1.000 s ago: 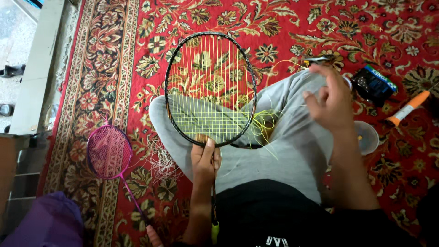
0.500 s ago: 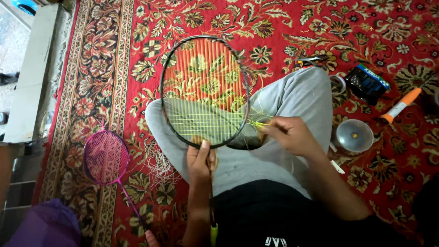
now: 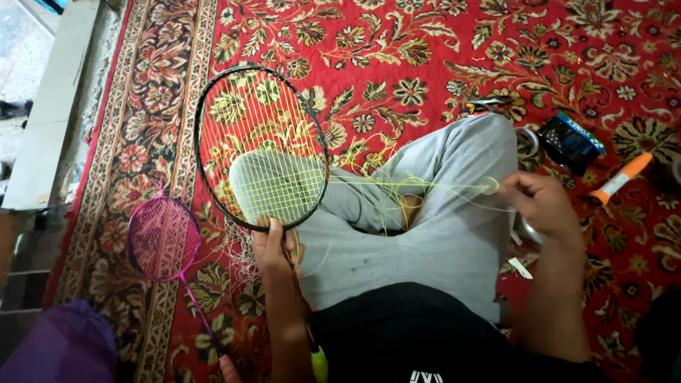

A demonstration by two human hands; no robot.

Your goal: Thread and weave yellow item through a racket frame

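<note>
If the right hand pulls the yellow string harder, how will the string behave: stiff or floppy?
The yellow string probably goes straight only under pull: it runs taut from the black racket to the right hand. Loose, it is likely floppy and apt to tangle, as the slack loops over the grey trouser leg suggest. It looks thin and light.

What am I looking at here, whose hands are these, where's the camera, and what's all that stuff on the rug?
The single picture comes from a camera worn on a person's head, looking down at their own lap as they sit on a red patterned carpet. Their left hand grips a black badminton racket just below its partly strung head. Their right hand pulls a yellow-green string taut out to the side. On the carpet lie a pink racket, a dark packet and an orange-handled tool.
</note>
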